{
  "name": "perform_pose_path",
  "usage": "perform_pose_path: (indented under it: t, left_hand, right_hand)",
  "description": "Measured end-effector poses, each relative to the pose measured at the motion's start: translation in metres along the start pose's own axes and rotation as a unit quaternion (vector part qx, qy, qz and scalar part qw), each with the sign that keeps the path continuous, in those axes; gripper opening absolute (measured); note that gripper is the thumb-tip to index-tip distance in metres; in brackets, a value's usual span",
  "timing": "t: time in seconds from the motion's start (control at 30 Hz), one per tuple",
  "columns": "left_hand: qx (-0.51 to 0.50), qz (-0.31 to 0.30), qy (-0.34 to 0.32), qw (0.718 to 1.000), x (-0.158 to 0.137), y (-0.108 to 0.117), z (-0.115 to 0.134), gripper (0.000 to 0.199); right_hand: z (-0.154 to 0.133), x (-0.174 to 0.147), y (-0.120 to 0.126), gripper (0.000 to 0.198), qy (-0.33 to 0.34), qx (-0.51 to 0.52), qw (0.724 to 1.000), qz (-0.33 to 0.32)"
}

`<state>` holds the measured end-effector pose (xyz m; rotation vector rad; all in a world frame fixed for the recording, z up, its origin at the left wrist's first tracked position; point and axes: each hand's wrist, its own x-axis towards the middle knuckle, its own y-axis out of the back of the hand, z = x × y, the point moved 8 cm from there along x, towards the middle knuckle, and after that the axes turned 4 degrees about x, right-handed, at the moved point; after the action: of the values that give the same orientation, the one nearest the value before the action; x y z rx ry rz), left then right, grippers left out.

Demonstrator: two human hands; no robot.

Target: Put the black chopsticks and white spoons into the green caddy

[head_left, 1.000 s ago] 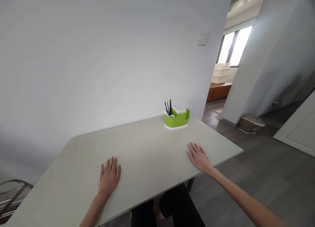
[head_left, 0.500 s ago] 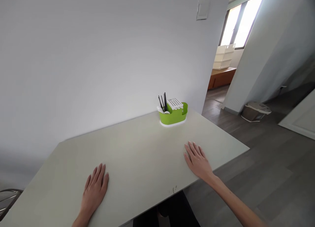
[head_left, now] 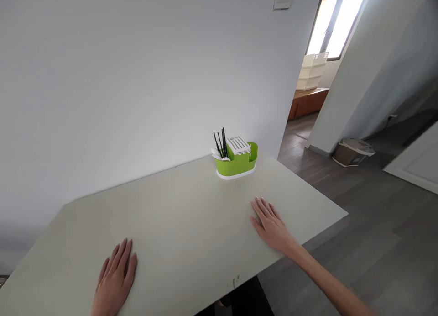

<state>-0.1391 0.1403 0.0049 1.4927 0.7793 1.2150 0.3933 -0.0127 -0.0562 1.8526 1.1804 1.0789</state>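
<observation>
My left hand lies flat on the pale table at the lower left, fingers stretched out and holding nothing. Near the table's right side rests my right hand, palm down with its fingers extended. Beyond it, against the wall, stands a green cutlery holder on a white base. Black chopsticks and white spoons stick up from its left compartment. A white slotted rack sits over its middle. Neither hand touches the holder.
A plain wall runs along the table's back edge. To the right are the grey floor, a lidded bin and a white door panel. White stacked crates stand by a window.
The view has shifted a little, so the table and holder appear slightly further left. Both hands stay flat on the table, the left one appearing lower and further left in the picture.
</observation>
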Motion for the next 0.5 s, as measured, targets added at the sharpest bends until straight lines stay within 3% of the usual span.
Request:
perform_pose_path:
  t: [0.1, 0.2, 0.33, 0.5]
  left_hand:
    - [-0.006, 0.007, 0.0, 1.0, -0.001, 0.0, 0.0, 0.074]
    - [-0.008, 0.011, -0.002, 1.0, -0.003, 0.001, 0.003, 0.073]
    - [-0.011, 0.005, 0.004, 1.0, -0.005, 0.002, 0.005, 0.071]
    - [-0.009, -0.001, 0.005, 1.0, -0.007, 0.004, 0.008, 0.071]
  right_hand:
    - [0.018, 0.027, 0.006, 0.074, -0.016, 0.05, 0.999, -0.004]
    - [0.033, 0.065, 0.024, 0.078, -0.045, 0.089, 0.994, 0.032]
    - [0.039, 0.121, 0.047, 0.087, -0.056, 0.071, 0.993, 0.078]
    - [0.039, 0.169, 0.038, 0.095, -0.058, -0.007, 0.998, 0.02]
